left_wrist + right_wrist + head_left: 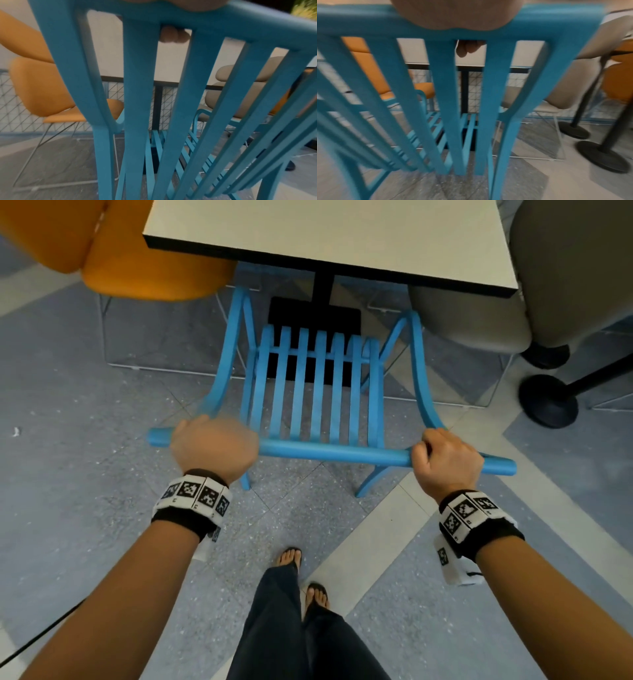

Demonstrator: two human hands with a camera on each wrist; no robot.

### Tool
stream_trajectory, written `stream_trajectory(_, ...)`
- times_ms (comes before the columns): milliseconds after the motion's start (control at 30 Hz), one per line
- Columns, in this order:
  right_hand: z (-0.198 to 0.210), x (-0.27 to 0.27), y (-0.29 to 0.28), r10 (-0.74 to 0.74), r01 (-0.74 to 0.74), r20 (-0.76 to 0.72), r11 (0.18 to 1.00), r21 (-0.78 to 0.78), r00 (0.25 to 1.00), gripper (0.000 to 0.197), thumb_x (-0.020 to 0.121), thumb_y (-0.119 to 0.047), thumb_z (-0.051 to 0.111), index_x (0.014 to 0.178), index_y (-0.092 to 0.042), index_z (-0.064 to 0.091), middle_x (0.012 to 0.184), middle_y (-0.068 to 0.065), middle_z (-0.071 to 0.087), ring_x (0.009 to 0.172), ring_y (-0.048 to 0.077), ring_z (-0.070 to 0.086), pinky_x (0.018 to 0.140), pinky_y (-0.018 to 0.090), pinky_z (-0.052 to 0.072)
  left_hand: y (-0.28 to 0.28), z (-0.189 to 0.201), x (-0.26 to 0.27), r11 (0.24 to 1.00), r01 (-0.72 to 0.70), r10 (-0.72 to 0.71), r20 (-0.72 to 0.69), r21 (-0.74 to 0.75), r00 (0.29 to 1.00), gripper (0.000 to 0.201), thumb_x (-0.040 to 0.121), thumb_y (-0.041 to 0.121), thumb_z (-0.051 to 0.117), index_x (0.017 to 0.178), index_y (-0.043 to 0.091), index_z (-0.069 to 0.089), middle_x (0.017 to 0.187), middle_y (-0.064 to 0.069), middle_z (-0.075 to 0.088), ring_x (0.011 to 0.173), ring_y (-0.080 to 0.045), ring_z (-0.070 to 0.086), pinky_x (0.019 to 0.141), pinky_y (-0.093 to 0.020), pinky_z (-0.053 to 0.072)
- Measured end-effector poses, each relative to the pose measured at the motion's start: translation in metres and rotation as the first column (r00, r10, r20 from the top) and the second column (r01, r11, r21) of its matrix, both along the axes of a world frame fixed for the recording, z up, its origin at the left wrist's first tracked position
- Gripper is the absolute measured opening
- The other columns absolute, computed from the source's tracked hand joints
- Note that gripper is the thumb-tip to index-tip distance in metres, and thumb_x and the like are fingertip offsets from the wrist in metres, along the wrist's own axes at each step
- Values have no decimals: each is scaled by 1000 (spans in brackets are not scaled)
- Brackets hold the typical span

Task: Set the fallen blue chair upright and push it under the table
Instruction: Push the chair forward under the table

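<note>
The blue slatted chair (318, 392) stands upright in front of me, its seat facing the white table (335, 237) and its front part reaching under the table's near edge. My left hand (214, 445) grips the left part of the chair's top rail (334, 451). My right hand (445, 460) grips the same rail near its right end. In the left wrist view my fingertips (173, 34) curl under the blue rail (214, 25). In the right wrist view my fingertips (467, 48) wrap under the rail (368, 25) between two back slats. The table's black pedestal (322, 287) stands behind the seat.
An orange chair (137, 258) stands at the table's left side and a grey chair (565, 285) at its right. Two black round bases (548, 400) sit on the floor at the far right. My feet (308, 577) stand behind the chair on grey speckled floor.
</note>
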State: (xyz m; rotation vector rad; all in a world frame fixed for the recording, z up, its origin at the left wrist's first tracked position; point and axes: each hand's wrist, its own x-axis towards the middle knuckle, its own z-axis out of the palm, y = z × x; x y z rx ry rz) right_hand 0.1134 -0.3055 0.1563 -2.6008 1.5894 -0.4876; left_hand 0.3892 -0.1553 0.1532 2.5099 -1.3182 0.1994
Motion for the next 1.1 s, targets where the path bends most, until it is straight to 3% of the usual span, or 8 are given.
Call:
stream_trajectory(167, 5, -12, -5, -46, 48, -69, 998, 27, 997, 42, 72, -35, 29, 46, -11, 52, 46, 3, 39, 49, 24, 40, 45, 20, 13, -3, 11, 0, 998, 37, -34, -60, 48, 998, 43, 73, 31, 37, 41, 10, 58, 37, 0, 35, 40, -17, 33, 50, -20, 25)
stream_trajectory(333, 6, -7, -5, -74, 80, -138, 996, 39, 988, 50, 70, -33, 25, 42, -5, 55, 38, -5, 19, 47, 27, 42, 45, 19, 14, -3, 15, -2, 998, 19, -16, -56, 59, 998, 42, 72, 30, 38, 38, 11, 54, 36, -1, 33, 38, -17, 32, 49, -13, 9)
stream_trajectory(500, 5, -13, 5, -68, 78, -156, 996, 54, 985, 49, 70, -32, 24, 38, -5, 50, 36, -5, 19, 46, 26, 40, 45, 18, 13, 2, 12, -5, 994, -3, 12, -83, 112, 996, 45, 71, 35, 33, 42, 10, 57, 39, -6, 39, 40, -21, 38, 48, -22, 24)
stream_trajectory(800, 2, -18, 2, -69, 74, -138, 997, 26, 988, 46, 70, -30, 27, 39, -8, 53, 36, 0, 30, 45, 21, 37, 47, 16, 8, 0, 12, -10, 995, -14, 19, -49, 104, 999, 45, 72, 32, 35, 42, 8, 57, 38, -4, 35, 38, -17, 34, 49, -15, 17)
stream_trajectory(866, 0, -15, -3, -85, 87, -135, 996, 9, 987, 46, 70, -29, 28, 38, -9, 53, 36, 2, 34, 45, 21, 37, 47, 16, 7, -4, 13, -9, 994, -19, 24, -46, 106, 999, 47, 72, 33, 32, 43, 6, 58, 38, -6, 36, 39, -18, 35, 49, -17, 21)
stream_trajectory(966, 3, -10, -9, -90, 90, -108, 996, -9, 990, 45, 70, -28, 28, 35, -8, 48, 35, 2, 32, 44, 20, 36, 48, 15, 8, -11, 15, -7, 994, -30, 36, -51, 106, 998, 47, 72, 33, 32, 46, 4, 60, 41, -8, 38, 41, -21, 38, 48, -23, 28)
stream_trajectory(1100, 5, -10, -9, -90, 90, -91, 996, -11, 992, 42, 71, -28, 27, 35, -12, 42, 34, -4, 22, 42, 20, 35, 48, 15, 9, -12, 15, -6, 993, -26, 33, -56, 118, 998, 49, 72, 34, 31, 46, 5, 59, 41, -8, 37, 41, -21, 39, 49, -23, 27)
